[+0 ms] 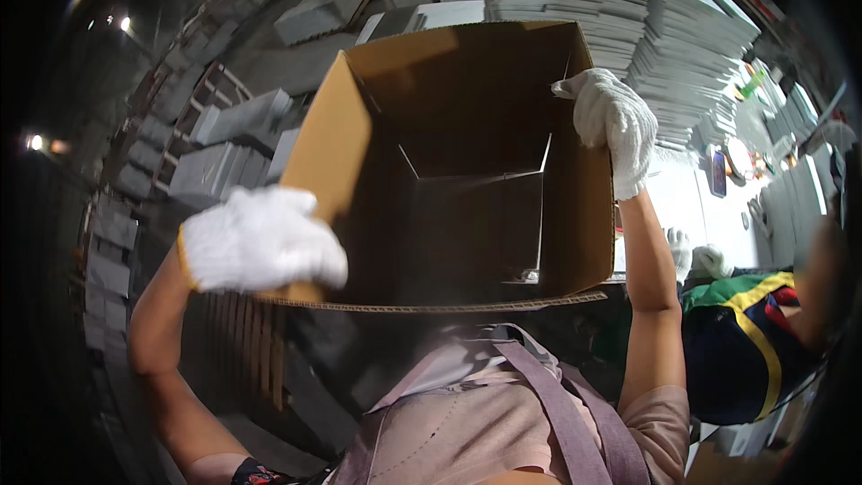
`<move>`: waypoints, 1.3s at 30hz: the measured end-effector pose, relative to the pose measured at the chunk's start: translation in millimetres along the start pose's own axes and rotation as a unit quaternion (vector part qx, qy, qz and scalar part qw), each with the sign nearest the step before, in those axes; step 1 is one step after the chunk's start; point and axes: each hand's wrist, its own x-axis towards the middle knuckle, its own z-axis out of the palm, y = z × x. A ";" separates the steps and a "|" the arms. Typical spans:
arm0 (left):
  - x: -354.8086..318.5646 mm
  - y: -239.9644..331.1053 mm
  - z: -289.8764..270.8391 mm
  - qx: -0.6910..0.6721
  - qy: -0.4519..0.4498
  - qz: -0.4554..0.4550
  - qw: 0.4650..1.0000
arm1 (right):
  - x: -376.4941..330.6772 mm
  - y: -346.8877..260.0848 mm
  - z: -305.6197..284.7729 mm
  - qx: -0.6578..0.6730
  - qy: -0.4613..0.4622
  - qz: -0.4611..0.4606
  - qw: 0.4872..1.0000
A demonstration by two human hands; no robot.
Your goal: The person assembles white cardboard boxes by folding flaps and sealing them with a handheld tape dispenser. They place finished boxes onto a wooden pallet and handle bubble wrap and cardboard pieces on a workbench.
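Note:
A brown cardboard box [310, 157] is held up in front of my chest, its open top facing me. Bare inner walls and a dark bottom show inside, with thin bright lines of light along the bottom seams. My left hand [265, 241], in a white knit glove, is wrapped over the rim at the near left corner; its fingers are slightly blurred. In a matching glove, my right hand [612, 124] grips the right wall near the far right corner, the thumb inside the rim and the other fingers outside.
Tall stacks of flat grey-white sheets [566, 9] stand beyond the box. To the right, a white worktable [696, 189] carries a phone [717, 172] and small items; a co-worker's gloved hands [700, 259] rest near its edge. A wooden pallet [242, 341] lies low at left.

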 end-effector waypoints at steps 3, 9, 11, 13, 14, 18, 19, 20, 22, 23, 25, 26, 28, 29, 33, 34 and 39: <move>27.0 -18.2 39.1 0.303 0.099 -0.202 0.926 | -0.9 0.9 5.3 0.023 -0.010 0.004 1.000; 18.7 52.9 24.3 -0.414 0.181 -0.143 0.881 | -6.1 7.9 3.2 0.048 -0.021 0.007 0.999; 28.4 71.5 17.2 -0.332 0.152 0.024 0.931 | -9.3 9.8 3.8 0.054 -0.024 0.007 0.998; 38.6 81.8 13.3 -0.118 0.051 -0.062 0.990 | -10.7 11.3 4.6 0.060 -0.026 0.007 0.998; 48.8 77.6 11.0 -0.130 0.101 -0.082 0.983 | -10.8 12.2 4.8 0.064 -0.028 0.007 0.998; 71.5 67.4 3.0 -0.103 0.123 -0.214 0.964 | -9.8 8.7 3.0 0.055 -0.031 0.003 0.998; 76.9 66.7 0.7 -0.121 0.121 -0.199 0.965 | -9.0 7.9 2.5 0.041 -0.032 -0.008 0.999; 79.2 63.0 -4.6 -0.176 0.074 -0.247 0.950 | -8.4 5.0 0.9 0.065 -0.027 0.001 0.998; 87.8 53.3 -12.8 -0.255 0.007 -0.246 0.935 | -6.6 0.9 -2.3 0.069 -0.022 -0.004 0.997; 93.1 49.9 -11.2 -0.266 0.048 -0.143 0.952 | -5.8 -1.5 -5.1 0.070 -0.019 -0.006 0.997; 96.9 42.4 -2.2 -0.124 0.039 -0.183 0.974 | -4.4 -5.1 -10.9 0.065 -0.009 -0.013 0.998; 94.3 39.6 4.6 -0.118 0.040 -0.194 0.973 | -4.2 -5.5 -14.5 0.061 -0.005 -0.019 0.998; 81.5 32.2 14.6 -0.174 0.057 -0.273 0.945 | -6.2 -5.7 -23.7 0.030 0.000 -0.026 0.999; 71.8 28.4 15.5 -0.187 0.031 -0.295 0.936 | -9.4 -5.9 -27.8 -0.016 0.001 -0.014 1.000; 70.9 21.9 37.5 0.029 0.127 -0.325 0.937 | -22.1 3.9 -32.2 0.013 -0.021 -0.013 1.000; 90.0 21.0 50.5 0.095 0.150 -0.303 0.937 | -25.2 6.5 -29.4 -0.002 -0.020 0.000 1.000; 204.3 51.0 148.3 0.243 0.360 -0.125 0.892 | -31.4 7.1 -8.9 0.146 -0.013 0.102 0.984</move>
